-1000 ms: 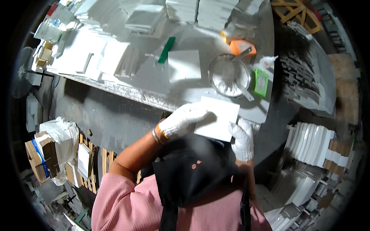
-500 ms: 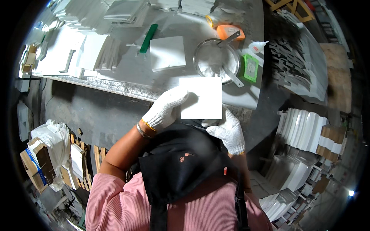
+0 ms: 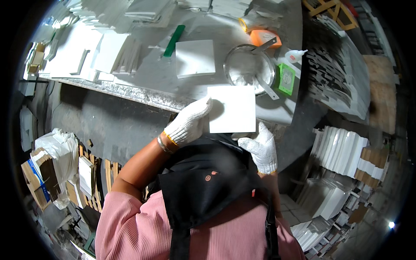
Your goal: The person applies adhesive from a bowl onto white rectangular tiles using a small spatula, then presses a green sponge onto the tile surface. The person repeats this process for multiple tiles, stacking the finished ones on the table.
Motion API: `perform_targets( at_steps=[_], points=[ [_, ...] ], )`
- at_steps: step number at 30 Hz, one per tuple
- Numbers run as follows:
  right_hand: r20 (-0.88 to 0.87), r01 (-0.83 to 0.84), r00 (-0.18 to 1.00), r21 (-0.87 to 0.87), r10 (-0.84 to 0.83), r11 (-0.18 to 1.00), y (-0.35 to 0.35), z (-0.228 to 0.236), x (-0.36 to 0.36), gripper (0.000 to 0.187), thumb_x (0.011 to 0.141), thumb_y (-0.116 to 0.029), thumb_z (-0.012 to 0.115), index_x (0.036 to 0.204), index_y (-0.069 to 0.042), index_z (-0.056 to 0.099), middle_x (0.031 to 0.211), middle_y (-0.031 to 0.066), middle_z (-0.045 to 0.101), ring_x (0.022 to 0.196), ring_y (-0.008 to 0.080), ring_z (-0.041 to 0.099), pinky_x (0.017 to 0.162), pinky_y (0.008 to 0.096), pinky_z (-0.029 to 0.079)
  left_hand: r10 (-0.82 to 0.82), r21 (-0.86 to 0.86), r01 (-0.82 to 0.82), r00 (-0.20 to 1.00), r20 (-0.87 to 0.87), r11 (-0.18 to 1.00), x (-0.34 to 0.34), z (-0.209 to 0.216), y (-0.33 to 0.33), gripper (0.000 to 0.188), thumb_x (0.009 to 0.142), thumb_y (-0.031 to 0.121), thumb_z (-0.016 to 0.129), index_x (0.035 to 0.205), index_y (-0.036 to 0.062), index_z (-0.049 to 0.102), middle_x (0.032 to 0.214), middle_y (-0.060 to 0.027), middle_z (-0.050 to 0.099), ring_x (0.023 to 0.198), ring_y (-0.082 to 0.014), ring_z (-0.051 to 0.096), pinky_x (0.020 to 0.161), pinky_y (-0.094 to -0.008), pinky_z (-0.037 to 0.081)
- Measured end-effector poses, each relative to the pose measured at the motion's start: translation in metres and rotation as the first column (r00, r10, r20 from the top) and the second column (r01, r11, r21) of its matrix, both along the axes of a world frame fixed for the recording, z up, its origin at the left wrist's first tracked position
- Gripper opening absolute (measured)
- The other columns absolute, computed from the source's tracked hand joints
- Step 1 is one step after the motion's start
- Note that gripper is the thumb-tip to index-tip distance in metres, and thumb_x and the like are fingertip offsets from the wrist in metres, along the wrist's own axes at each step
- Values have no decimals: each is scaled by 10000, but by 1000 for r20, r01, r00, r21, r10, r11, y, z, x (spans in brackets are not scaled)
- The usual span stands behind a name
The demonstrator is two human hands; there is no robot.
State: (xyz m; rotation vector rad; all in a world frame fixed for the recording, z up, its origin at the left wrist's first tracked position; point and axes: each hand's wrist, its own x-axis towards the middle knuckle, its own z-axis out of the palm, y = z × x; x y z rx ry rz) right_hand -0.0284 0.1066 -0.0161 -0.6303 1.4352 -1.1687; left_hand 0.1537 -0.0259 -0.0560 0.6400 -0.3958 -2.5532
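A square white tile (image 3: 232, 109) is raised in front of me, just off the table's near edge. My left hand (image 3: 189, 121), in a white knitted glove, is closed on its left edge, thumb lying over the face and the other fingers hidden behind. Just below the tile's lower right corner is my right hand (image 3: 261, 149), also gloved. Its thumb and fingers are apart; some fingers reach partly under the lower edge, where shadow hides whether they touch. Beyond the tile stands a round metal bowl (image 3: 227, 69) of white material with two flat metal scrapers (image 3: 268, 88).
On the grey table (image 3: 151, 84) lie another white tile (image 3: 195, 58), a green strip (image 3: 174, 40), an orange container (image 3: 265, 38), a green box (image 3: 285, 79) and a white squeeze bottle (image 3: 295, 56). Stacked white panels (image 3: 110, 50) fill its left; more stacks (image 3: 340, 145) stand at right.
The whole view has shifted slightly, putting the table's things a little farther right. My left hand keeps hold of the tile; my right hand stays at its lower edge, its fingers spread slightly more.
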Motion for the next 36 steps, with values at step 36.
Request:
perform_targets(
  at_steps=[36],
  points=[
    [-372,210,874,-295,-314,932,1,-22,-14,351,887,-131,700,1163,80,647,880,72,681,844,134,625,792,263,497,61,-191,-45,995,78,981,7,-1,8,257,981,361,599,934,111,572,856,40,518,826,-91,482,816,-268,431]
  ],
)
